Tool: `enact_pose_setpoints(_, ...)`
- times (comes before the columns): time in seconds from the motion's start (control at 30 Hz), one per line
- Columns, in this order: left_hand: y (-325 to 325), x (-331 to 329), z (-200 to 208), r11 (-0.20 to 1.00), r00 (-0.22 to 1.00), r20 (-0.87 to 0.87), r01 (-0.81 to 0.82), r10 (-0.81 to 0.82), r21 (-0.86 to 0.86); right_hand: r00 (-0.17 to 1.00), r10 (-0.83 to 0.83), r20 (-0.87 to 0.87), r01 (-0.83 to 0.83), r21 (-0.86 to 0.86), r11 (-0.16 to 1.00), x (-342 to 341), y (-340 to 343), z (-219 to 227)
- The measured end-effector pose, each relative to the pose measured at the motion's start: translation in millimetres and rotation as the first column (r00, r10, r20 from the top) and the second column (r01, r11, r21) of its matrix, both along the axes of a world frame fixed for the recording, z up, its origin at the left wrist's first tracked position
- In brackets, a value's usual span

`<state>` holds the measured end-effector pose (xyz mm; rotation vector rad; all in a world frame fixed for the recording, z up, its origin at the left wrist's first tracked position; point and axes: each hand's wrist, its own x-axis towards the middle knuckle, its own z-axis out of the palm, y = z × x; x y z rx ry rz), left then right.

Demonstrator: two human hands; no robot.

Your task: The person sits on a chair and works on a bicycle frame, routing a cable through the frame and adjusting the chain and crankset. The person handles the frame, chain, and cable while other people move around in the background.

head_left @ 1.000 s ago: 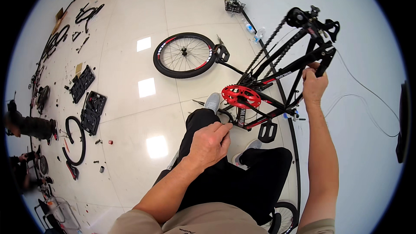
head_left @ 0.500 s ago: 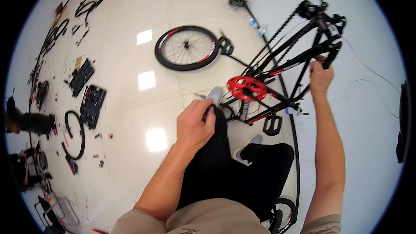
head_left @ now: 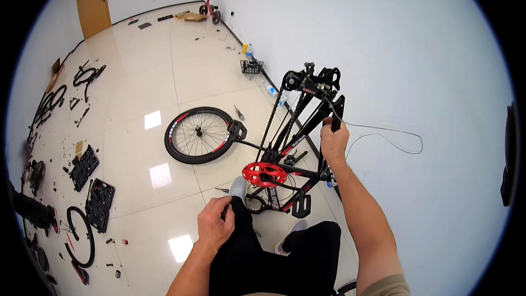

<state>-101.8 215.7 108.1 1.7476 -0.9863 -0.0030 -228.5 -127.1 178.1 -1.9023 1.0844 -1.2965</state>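
Note:
A black bicycle frame [head_left: 309,175] stands upside down on the floor in front of me. My right hand [head_left: 334,143] is closed around a black part of it, near its raised end. Low on the frame sits a red chainring [head_left: 264,175], with a chain [head_left: 271,119] running up to the derailleur [head_left: 293,81]. A black pedal [head_left: 301,206] hangs on the near side; another pedal [head_left: 238,129] points toward the wheel. My left hand [head_left: 216,223] rests by my knee, fingers curled together; whatever they may hold is hidden.
Left of the frame lies a loose wheel [head_left: 198,135]. Two black tool cases [head_left: 99,205] and a tyre [head_left: 81,235] are farther left. A wire basket [head_left: 252,66] and bottles [head_left: 272,90] stand along the wall. A grey cable [head_left: 383,126] loops out beside the frame.
My view has swung, bringing the door and far wall into sight. The frame and right hand appear farther left and lower. The right hand keeps its hold; the left stays by my knee.

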Motion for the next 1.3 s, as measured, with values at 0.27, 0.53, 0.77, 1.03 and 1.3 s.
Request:
enact_pose_setpoints(0.27,0,3,-3,0.999,0.997,0.072,0.004,-0.001,-0.039,1.000,0.014,-0.015,-0.014,0.011,1.000,-2,9,2)
enact_pose_setpoints(0.53,-1,11,1,0.990,0.996,-0.034,-0.089,0.086,-0.112,1.000,0.001,0.000,-0.001,-0.013,1.000,-5,8,2)
enact_pose_setpoints(0.77,-4,26,-14,0.930,0.817,-0.565,-0.292,0.120,-0.225,0.998,0.018,0.063,-0.016,-0.026,1.000,-1,-6,-5)
enact_pose_setpoints(1.03,-17,13,-23,0.956,0.945,-0.289,-0.218,0.156,-0.197,0.998,0.049,-0.026,-0.052,-0.154,0.987,-59,-130,-79)
enact_pose_setpoints(1.3,-4,9,-6,0.965,0.968,-0.204,-0.187,0.149,-0.183,0.991,0.015,-0.132,-0.014,0.010,1.000,-38,-129,-67)
